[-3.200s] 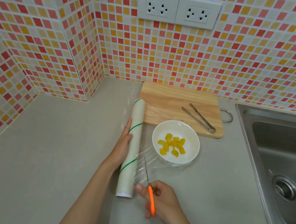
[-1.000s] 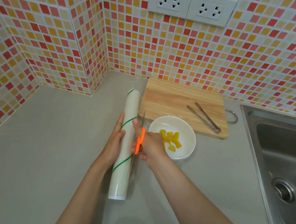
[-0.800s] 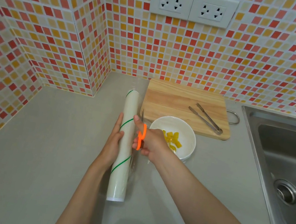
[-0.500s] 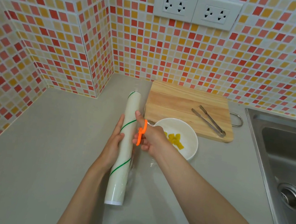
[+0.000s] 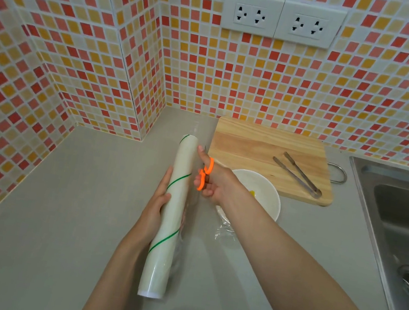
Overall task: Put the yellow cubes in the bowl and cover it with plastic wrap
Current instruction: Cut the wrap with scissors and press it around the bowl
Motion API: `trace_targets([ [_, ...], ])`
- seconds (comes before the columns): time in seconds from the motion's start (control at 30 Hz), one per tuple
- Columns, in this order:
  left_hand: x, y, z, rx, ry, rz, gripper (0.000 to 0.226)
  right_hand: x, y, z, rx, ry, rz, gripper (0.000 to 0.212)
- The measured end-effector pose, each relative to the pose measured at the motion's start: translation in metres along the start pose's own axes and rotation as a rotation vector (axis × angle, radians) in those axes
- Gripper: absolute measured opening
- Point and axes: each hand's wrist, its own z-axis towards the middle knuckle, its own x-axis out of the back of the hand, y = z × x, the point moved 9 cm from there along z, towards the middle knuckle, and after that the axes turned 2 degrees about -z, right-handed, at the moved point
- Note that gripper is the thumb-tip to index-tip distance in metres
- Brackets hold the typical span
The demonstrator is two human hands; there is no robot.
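A long white roll of plastic wrap with green stripes lies on the grey counter, and my left hand grips its left side. My right hand holds orange-handled scissors against the far end of the roll; their blades are hidden. Just right of that hand sits the white bowl, with only a sliver of the yellow cubes showing past my wrist. A loose sheet of clear wrap lies crumpled by the bowl's near side.
A wooden cutting board with metal tongs lies behind the bowl against the tiled wall. A steel sink fills the right side. Two wall sockets sit above the board.
My right hand has run the scissors from the near end of the roll along its right side to the far end. The left hand has stayed on the roll.
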Motion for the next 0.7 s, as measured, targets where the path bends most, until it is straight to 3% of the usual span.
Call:
trace_targets([
  [0.27,0.000,0.002,-0.012,0.048,-0.005,-0.077,0.055,-0.002,-0.009,0.010,-0.010,-0.009,0.020,0.055],
  [0.53,0.020,0.002,-0.033,-0.023,0.057,-0.130,0.060,-0.016,-0.025,0.012,-0.031,-0.070,-0.025,0.058],
  [0.6,0.030,0.001,-0.037,-0.024,0.156,-0.030,0.061,-0.023,-0.032,0.009,-0.034,-0.120,-0.076,0.058],
  [0.7,0.031,0.008,-0.037,-0.074,0.218,0.416,0.065,-0.026,-0.051,0.000,0.041,-0.196,-0.143,0.046],
])
